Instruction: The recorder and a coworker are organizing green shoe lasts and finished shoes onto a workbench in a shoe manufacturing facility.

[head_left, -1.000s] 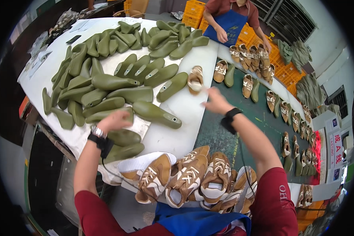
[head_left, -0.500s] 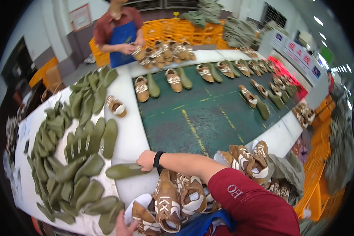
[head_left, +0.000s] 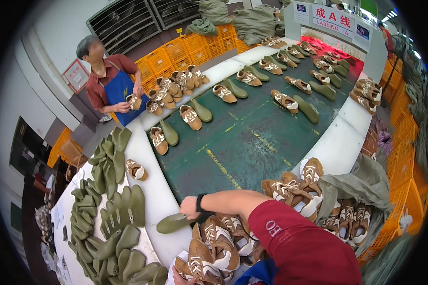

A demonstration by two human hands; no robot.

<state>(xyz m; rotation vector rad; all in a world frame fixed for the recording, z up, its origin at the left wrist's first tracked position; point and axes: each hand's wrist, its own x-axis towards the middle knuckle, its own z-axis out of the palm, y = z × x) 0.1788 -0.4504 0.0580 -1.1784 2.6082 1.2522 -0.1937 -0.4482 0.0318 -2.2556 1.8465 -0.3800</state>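
My right hand, a black band on its wrist, is closed on one end of an olive-green shoe last over the white table. At the lower edge, my left hand shows only in part, its fingers closed on a brown-and-white sneaker. Right beside that shoe, and under my right forearm, are several more brown sneakers with white laces in a heap. A large pile of green lasts lies on the table to the left.
Beyond the white ledge runs a dark green conveyor carrying sneakers and lasts side by side. Across it a co-worker in a blue apron holds a sneaker. Orange crates and a grey-green cloth stand at right.
My left hand has closed in on the sneaker at the lower edge. The right hand still grips the last. The whole view has shifted, and the co-worker's head now shows.
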